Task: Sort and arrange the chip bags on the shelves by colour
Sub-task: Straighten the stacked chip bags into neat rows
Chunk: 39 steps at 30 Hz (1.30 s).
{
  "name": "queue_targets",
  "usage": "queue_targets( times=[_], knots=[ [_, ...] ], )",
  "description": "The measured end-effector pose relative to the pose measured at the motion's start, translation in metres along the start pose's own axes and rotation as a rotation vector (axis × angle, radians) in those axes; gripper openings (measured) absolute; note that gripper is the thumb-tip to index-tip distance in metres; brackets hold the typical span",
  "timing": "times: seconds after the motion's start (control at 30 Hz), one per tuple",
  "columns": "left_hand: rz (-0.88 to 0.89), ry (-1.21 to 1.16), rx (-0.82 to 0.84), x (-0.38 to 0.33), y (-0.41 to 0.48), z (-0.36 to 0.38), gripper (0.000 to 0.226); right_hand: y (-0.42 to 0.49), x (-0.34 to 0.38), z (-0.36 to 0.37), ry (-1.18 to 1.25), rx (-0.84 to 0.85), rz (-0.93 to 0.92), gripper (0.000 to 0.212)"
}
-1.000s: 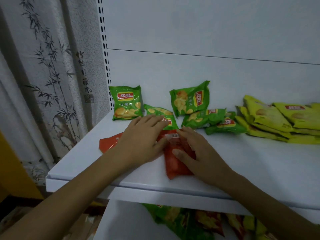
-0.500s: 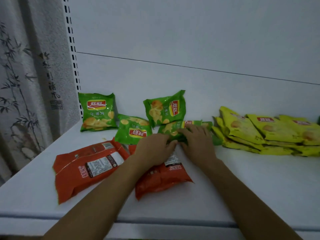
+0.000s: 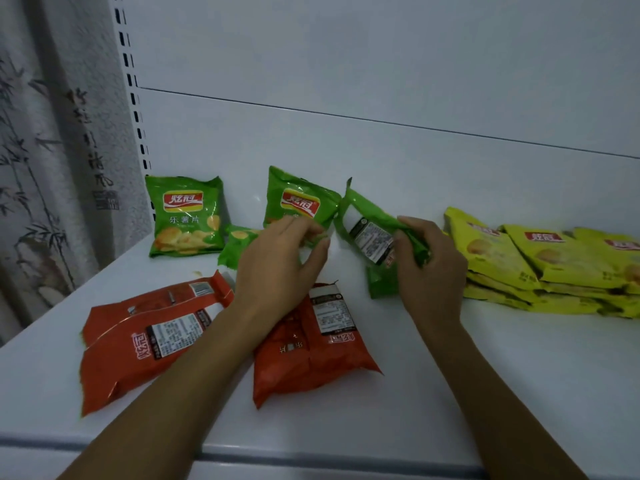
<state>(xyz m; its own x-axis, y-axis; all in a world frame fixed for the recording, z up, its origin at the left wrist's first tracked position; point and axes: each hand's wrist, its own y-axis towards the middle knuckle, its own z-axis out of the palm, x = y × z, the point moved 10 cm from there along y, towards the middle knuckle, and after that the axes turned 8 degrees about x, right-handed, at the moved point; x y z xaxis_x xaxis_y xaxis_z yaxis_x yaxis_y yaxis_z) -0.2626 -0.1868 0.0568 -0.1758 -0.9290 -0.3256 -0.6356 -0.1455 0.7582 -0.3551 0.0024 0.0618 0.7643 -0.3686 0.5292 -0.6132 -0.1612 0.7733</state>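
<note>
Right hand has its grip curled round the right edge of a green bag, label side up and tilted, lifted off the shelf. Left hand has its grip closed, thumb against fingers, and looks to be pinching the bottom edge of the middle bag, which stands leaning on the back panel just beyond that grip.

Risks, as I judge them:
- The held bag is caught by one edge only, and the foil is slick. It could slide out and land on the flat green bag right under the grip, or on the yellow pile just right of it, which would mix the colours.
- Pulling the middle bag by its bottom edge could tip it forward onto the small green bag, which is partly hidden under the left grip.
- Both red bags lie on the wrist side of the left grip and the forearm crosses over them. Drawing the arm back could drag one toward the front lip of the shelf.
- Squeezing too hard would crush the chips — these bags are puffed and soft.

The far-left green bag stands well left of both grips, out of the way.
</note>
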Motion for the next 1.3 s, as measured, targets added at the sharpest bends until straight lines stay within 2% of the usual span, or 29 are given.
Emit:
queue_targets(
  times=[0.1, 0.2, 0.23, 0.3, 0.4, 0.5, 0.57, 0.6, 0.7, 0.73, 0.8, 0.93, 1.03, 1.1, 1.17, 1.2, 1.23, 1.3],
  knots=[
    [-0.149, -0.362, 0.113, 0.011, -0.002, 0.014, 0.020, -0.003, 0.003, -0.013, 0.101, -0.098, -0.020, 0.023],
    [-0.386, -0.997, 0.314, 0.005, -0.010, 0.050, 0.042, -0.016, 0.041, -0.004, -0.085, -0.061, -0.330, 0.022],
    [-0.429, -1.148, 0.319, 0.003, -0.010, 0.054, 0.042, -0.022, 0.056, 0.005, -0.139, -0.016, -0.446, 0.023],
    [-0.480, -1.296, 0.251, 0.008, -0.009, 0.051, 0.041, -0.031, 0.076, 0.025, -0.173, 0.101, -0.588, 0.037],
    [-0.601, -1.254, 0.082, 0.033, -0.014, 0.038, 0.028, -0.037, 0.079, 0.042, -0.055, 0.290, -0.556, 0.062],
    [-0.699, -1.235, 0.008, 0.052, -0.020, 0.038, 0.026, -0.022, 0.045, 0.024, 0.030, 0.199, -0.291, 0.055],
    [-0.693, -1.216, 0.005, 0.054, -0.020, 0.037, 0.029, -0.013, 0.009, 0.017, -0.107, 0.161, -0.136, 0.050],
    [-0.687, -1.220, 0.004, 0.053, -0.020, 0.037, 0.029, -0.011, -0.008, 0.022, -0.219, 0.210, -0.083, 0.053],
    [-0.670, -1.269, -0.001, 0.047, -0.020, 0.035, 0.018, -0.022, -0.050, 0.054, -0.511, 0.535, 0.055, 0.081],
    [-0.667, -1.292, -0.001, 0.046, -0.020, 0.036, 0.017, -0.028, -0.060, 0.063, -0.582, 0.627, 0.090, 0.084],
    [-0.665, -1.294, -0.001, 0.045, -0.021, 0.037, 0.022, -0.032, -0.062, 0.070, -0.636, 0.682, 0.081, 0.071],
    [-0.607, -1.162, -0.030, 0.044, -0.019, 0.029, 0.029, -0.024, -0.045, 0.067, -0.676, 0.654, 0.004, 0.039],
    [-0.587, -1.132, -0.035, 0.043, -0.019, 0.027, 0.029, -0.020, -0.034, 0.052, -0.589, 0.514, 0.024, 0.017],
    [-0.597, -1.120, -0.044, 0.044, -0.019, 0.026, 0.030, -0.015, -0.036, 0.036, -0.453, 0.360, 0.088, 0.015],
    [-0.634, -1.151, -0.043, 0.045, -0.021, 0.029, 0.031, -0.014, -0.035, 0.029, -0.397, 0.286, 0.078, 0.014],
    [-0.673, -1.195, -0.037, 0.046, -0.023, 0.033, 0.031, -0.013, -0.035, 0.031, -0.398, 0.305, 0.056, 0.021],
    [-0.718, -1.261, -0.026, 0.047, -0.025, 0.037, 0.031, -0.015, -0.038, 0.038, -0.424, 0.365, 0.048, 0.038],
    [-0.791, -1.413, 0.007, 0.047, -0.028, 0.046, 0.035, -0.026, -0.052, 0.060, -0.499, 0.584, 0.081, 0.075]
  ],
)
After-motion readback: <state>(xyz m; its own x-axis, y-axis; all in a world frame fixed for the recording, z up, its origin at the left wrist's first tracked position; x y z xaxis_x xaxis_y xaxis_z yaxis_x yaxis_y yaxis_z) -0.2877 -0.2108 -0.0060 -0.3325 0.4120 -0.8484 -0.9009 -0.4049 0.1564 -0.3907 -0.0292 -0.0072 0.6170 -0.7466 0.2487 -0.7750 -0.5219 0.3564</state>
